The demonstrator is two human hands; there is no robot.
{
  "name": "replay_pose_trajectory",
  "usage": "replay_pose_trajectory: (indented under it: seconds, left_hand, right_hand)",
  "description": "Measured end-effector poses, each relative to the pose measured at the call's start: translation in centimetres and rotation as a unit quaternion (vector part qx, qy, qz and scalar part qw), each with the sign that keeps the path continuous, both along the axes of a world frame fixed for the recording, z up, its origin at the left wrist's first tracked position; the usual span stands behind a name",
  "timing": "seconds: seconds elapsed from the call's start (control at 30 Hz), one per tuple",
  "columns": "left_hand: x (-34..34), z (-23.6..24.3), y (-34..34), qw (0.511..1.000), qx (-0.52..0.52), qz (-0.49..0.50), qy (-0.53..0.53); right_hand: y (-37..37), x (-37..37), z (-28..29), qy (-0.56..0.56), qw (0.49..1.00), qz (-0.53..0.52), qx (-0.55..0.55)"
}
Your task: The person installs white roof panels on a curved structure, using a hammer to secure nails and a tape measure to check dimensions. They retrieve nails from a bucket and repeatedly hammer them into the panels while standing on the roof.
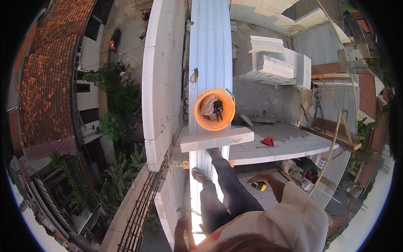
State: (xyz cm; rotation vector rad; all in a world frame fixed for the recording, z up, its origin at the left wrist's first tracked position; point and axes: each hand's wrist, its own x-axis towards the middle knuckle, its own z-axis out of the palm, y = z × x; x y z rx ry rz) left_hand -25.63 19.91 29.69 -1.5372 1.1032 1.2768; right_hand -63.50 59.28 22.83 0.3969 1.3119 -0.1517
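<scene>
In my right hand (273,182) is a yellow and black tape measure (258,185), held out to the right of my legs. My left hand (183,226) is low at the left, close to the white block wall; its fingers look closed, with something greyish at their tips that I cannot make out. My feet stand on a long ribbed metal plank (210,46). Just ahead of them a white block (217,139) lies crosswise on it. Beyond the block sits an orange bucket (200,119) with a plastic bag and a dark object inside.
To the left rises a white block wall (156,80), with a rusty rebar cage (138,210) along the edge and a street far below. At the right, a red item (268,141) lies on a lower block wall top (289,145). Stacked blocks (275,67) and bamboo poles (331,153) stand beyond.
</scene>
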Motion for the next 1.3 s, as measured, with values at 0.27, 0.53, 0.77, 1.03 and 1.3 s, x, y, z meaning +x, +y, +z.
replay_pose_trajectory:
  seconds: [0.27, 0.53, 0.77, 1.03, 1.3]
  left_hand:
    - [-4.6, 3.6, -2.7, 0.990, -0.089, -0.107, 0.028]
    - [-7.6, -1.1, -8.0, 0.962, -0.124, -0.224, 0.100]
    - [-7.7, -5.7, -9.5, 0.951, -0.058, -0.257, 0.160]
    - [-11.6, -3.0, -9.7, 0.910, -0.046, -0.372, 0.176]
    - [-19.7, -1.1, -16.1, 0.856, -0.036, -0.481, 0.184]
  right_hand:
    - [5.1, 2.2, 11.5, -0.029, 0.986, -0.161, 0.015]
    - [7.9, 6.8, 13.7, 0.115, 0.985, -0.097, -0.080]
    - [10.7, 10.0, 15.7, 0.175, 0.974, -0.113, -0.086]
    - [12.9, 10.4, 16.3, 0.213, 0.959, -0.171, -0.076]
    - [13.4, -1.7, 14.2, 0.288, 0.917, -0.230, -0.149]
